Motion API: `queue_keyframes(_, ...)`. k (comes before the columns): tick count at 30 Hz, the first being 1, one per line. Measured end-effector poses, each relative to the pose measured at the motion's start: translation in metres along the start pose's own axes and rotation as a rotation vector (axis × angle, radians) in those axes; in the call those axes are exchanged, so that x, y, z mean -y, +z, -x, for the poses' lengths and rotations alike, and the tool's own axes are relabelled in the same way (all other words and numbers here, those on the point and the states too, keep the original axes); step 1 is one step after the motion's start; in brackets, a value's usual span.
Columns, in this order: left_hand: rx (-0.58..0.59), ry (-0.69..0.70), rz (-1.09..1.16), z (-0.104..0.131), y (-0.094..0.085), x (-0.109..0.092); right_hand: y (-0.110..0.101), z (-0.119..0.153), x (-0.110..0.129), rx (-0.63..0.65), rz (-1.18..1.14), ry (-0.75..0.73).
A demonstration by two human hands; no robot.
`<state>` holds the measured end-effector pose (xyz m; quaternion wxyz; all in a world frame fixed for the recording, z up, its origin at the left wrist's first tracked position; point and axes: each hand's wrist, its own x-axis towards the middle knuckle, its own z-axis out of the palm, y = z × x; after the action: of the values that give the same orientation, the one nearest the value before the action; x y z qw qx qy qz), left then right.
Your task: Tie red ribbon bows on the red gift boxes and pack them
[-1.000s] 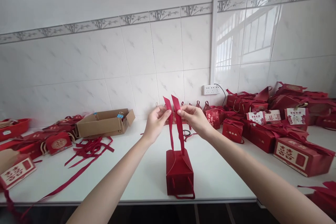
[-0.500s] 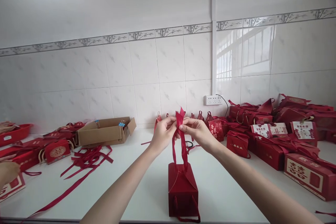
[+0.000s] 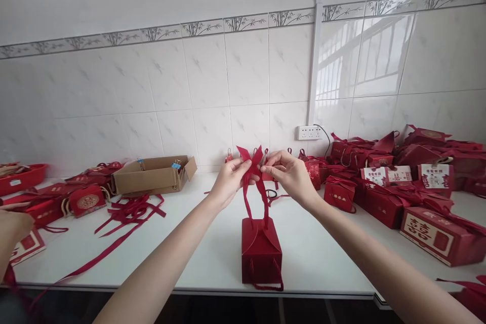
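A small dark red gift box (image 3: 261, 255) stands on the white table near its front edge, a rope handle hanging at its front. From its top rises a red ribbon (image 3: 251, 167), whose two strands cross in an X above the box. My left hand (image 3: 231, 181) is closed on the ribbon at the crossing, thumb on the near side. At the crossing's right side, my right hand (image 3: 291, 174) pinches the ribbon's edge between thumb and forefinger. Its other fingers are curled.
Cut ribbons (image 3: 132, 212) lie left of my arms, near an open cardboard box (image 3: 152, 177). Red gift boxes (image 3: 383, 200) are piled at the right. Scissors (image 3: 272, 194) lie behind the ribbon. Another person's hand (image 3: 15, 228) is at the far left.
The ribbon ends, upright and close together before, now spread apart in an X. My right hand has shifted slightly right of the crossing. The view has tilted down, showing the table's front edge.
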<state>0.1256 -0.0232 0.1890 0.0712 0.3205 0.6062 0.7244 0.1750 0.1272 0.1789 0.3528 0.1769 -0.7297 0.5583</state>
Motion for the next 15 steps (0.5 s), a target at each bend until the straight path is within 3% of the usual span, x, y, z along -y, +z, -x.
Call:
queue_keyframes(7,0.098,0.037,-0.108,-0.002,0.0,0.002,0.0,0.004,-0.002,-0.019,0.073,0.068)
queue_keyframes(12,0.042,0.025,0.111,-0.003,0.002,0.001,0.0,0.012,-0.006,-0.064,0.356,-0.41)
queue_keyframes(15,0.055,0.057,0.066,-0.004,-0.001,0.003,0.0,0.018,-0.012,0.051,0.443,-0.521)
